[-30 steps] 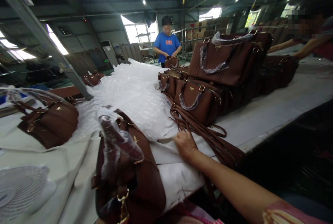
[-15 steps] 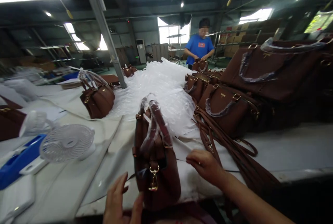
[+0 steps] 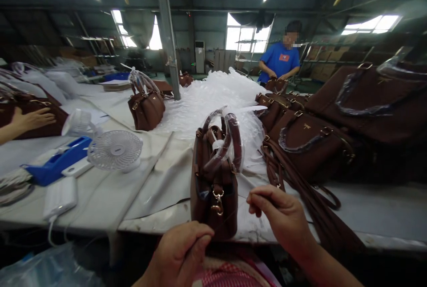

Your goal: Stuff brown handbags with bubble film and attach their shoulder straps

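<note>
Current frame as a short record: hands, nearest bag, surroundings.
left hand: fingertips together, in front of nearest bag
right hand: fingertips together, between nearest bag and brown straps
held: too fine to tell
nearest bag: brown, upright, clear wrap on handles
right: stacked bags
left: white fan
behind: white heap, co-worker in blue shirt

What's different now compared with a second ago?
The left hand, out of view at first, has come to the near bag, fingertips now pinched. The right hand has drawn back from beside the straps toward the wearer. The view has swung left. Straps and stacked bags stayed put.
</note>
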`<state>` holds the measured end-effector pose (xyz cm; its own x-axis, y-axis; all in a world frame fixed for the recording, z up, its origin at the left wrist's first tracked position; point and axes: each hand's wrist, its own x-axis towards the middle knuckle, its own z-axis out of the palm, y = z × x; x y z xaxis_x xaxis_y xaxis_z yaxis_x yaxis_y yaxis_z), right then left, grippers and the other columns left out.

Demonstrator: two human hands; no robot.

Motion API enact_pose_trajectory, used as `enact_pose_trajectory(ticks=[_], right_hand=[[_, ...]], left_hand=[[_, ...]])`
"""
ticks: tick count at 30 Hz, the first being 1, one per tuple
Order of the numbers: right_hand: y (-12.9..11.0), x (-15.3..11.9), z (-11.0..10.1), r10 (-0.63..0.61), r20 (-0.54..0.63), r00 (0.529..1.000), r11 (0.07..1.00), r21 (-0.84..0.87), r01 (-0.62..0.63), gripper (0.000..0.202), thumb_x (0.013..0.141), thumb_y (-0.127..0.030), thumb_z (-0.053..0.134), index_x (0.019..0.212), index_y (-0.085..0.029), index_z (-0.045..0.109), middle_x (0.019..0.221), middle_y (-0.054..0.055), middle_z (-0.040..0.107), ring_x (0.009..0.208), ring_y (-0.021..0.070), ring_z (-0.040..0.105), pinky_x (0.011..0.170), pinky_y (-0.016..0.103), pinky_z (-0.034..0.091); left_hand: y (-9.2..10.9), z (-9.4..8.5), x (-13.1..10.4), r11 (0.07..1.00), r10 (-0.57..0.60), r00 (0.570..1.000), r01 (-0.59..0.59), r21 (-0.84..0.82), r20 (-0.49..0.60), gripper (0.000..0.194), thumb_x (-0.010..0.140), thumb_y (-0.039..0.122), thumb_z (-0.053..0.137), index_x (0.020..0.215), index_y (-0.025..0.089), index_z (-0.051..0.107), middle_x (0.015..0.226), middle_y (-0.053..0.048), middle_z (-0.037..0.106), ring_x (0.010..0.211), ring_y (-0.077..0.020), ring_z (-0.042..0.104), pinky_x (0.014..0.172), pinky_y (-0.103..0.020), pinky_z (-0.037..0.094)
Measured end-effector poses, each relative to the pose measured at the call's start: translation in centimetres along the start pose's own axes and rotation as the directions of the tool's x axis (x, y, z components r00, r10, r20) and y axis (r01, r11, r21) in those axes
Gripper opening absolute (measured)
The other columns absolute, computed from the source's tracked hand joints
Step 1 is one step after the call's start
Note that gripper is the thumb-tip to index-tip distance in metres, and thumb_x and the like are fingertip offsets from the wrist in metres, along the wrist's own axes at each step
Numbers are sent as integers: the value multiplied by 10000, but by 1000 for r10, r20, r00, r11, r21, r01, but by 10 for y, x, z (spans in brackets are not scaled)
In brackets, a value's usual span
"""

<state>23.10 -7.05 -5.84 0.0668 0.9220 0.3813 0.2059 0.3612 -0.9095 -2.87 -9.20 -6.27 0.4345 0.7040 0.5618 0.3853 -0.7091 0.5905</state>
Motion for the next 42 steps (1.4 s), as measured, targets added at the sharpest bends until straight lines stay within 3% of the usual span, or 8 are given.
enact_pose_trajectory(ticks=[3,5,7,10,16,21,32,42], right_hand=[[1,4,-6,-271,-4,963,906,-339,254,74,948,-175,670,947,-213,733,845,36,744,771,176,696,708,298,580],[-9,4,-4,-497,103,861,710,-523,472,181,928,-101,648,1055,-197,734,1087,102,743,1071,267,670,932,436,541],[-23,1,5,-597,284,751,541,-549,637,300,920,-62,606,1179,-172,709,1234,140,705,1249,332,574,1042,534,453],[-38,-2,23,-612,450,650,548,-351,759,344,937,-47,545,1254,-123,655,1123,139,739,1081,275,642,944,464,513],[-46,0,39,-416,437,797,870,-65,489,256,972,-75,569,1165,-184,697,955,67,731,841,152,677,737,251,551],[-49,4,38,-366,403,839,897,-90,434,228,973,-83,591,1110,-223,707,892,17,716,796,123,665,726,214,527],[-61,61,10,-457,664,592,303,-510,805,288,997,-50,428,1028,-139,700,929,89,679,819,227,569,706,352,438],[-77,72,14,-406,775,484,126,-477,870,208,1012,-137,503,1015,-163,709,929,74,672,851,228,540,744,371,385]], left_hand=[[-3,-10,-6,993,-117,991,118,23,-65,172,1011,171,493,923,224,631,653,43,617,567,-88,604,559,-174,485],[-1,-13,-2,990,-123,987,129,56,-103,177,1007,168,507,886,218,626,646,43,592,564,-91,579,552,-188,461],[5,-13,5,994,-64,995,70,78,-80,164,1003,160,509,904,213,629,678,31,608,597,-105,583,582,-214,460],[13,-9,16,997,37,999,-34,71,-32,154,1002,146,497,920,202,614,728,8,639,638,-125,597,612,-247,460],[16,-4,25,997,65,993,-59,57,-95,170,1002,127,497,866,200,569,759,-7,658,672,-137,608,638,-262,459],[15,-2,29,991,92,982,-74,114,-166,154,991,116,517,890,188,609,741,-11,646,651,-150,582,612,-288,441],[5,-5,44,957,-15,972,81,277,-233,153,902,101,607,962,192,714,1241,-130,589,1239,-322,525,1060,-573,465],[6,-4,48,952,-75,981,124,279,-177,182,888,79,591,962,182,722,1182,-132,596,1142,-318,554,968,-577,514]])
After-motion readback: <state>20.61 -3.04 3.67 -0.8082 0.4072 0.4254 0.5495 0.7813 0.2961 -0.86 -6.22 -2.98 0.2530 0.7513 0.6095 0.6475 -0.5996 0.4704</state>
